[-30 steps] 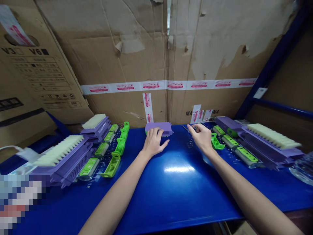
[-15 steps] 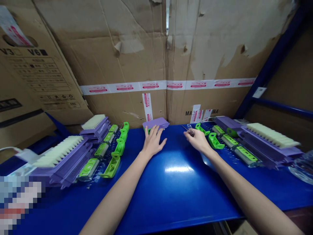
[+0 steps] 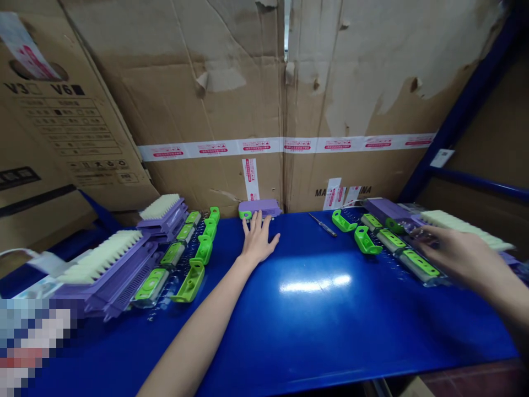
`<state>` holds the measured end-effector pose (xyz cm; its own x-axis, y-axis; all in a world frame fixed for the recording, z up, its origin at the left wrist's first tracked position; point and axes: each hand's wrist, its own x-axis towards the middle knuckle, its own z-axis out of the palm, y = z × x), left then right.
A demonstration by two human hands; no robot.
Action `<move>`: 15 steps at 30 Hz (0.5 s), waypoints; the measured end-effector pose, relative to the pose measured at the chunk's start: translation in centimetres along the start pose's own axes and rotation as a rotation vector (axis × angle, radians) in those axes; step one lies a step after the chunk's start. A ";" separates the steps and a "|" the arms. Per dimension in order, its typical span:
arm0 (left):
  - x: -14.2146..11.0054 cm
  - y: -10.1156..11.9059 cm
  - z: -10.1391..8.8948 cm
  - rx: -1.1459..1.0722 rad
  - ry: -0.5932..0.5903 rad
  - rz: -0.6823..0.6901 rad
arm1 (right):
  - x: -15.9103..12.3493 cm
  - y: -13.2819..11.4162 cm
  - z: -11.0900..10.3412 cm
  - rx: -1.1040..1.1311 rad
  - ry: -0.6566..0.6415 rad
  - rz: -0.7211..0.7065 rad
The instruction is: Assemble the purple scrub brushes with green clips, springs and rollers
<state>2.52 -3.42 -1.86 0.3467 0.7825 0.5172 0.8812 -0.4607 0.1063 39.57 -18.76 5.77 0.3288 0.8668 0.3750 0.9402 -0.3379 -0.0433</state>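
Observation:
My left hand (image 3: 258, 242) lies with fingers spread, its fingertips at the front edge of a purple plastic block (image 3: 264, 207) with a green end (image 3: 245, 214), against the cardboard. My right hand (image 3: 458, 248) is smeared by motion over the right-hand row. Its fingers are bent around a shiny, coiled wire spring (image 3: 418, 232), seen only in blur. Beneath and beside it are clear pieces with green tops (image 3: 419, 262) and a purple piece with white bristles (image 3: 465, 229). A slim screwdriver (image 3: 323, 225) rests on the blue table between my hands.
Green brackets (image 3: 366, 241) line the right row. On the left stand purple bristle pieces (image 3: 99, 256), clear green-topped pieces (image 3: 151, 286), thin springs and green brackets (image 3: 190, 282). Cardboard (image 3: 206, 110) walls the back of the blue table (image 3: 306, 325). A blue post (image 3: 454, 121) rises at right.
My right hand has moved right, from beside the screwdriver to the right-hand row, with the spring. My left hand stays at the purple block, which has turned and shifted slightly left.

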 end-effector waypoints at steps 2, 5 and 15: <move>0.0 -0.2 0.2 -0.020 -0.003 -0.009 | -0.3 1.8 0.6 -0.061 -0.143 0.018; 0.0 -0.4 0.5 -0.059 -0.015 -0.003 | -1.0 2.7 1.6 -0.083 -0.243 0.007; 0.0 -0.5 0.4 -0.136 -0.067 -0.001 | -1.0 3.6 3.6 -0.078 -0.261 -0.062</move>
<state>2.21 -3.03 -2.21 0.3706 0.8067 0.4602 0.8312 -0.5092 0.2232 42.97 -19.53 1.88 0.2919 0.9486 0.1227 0.9530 -0.2993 0.0472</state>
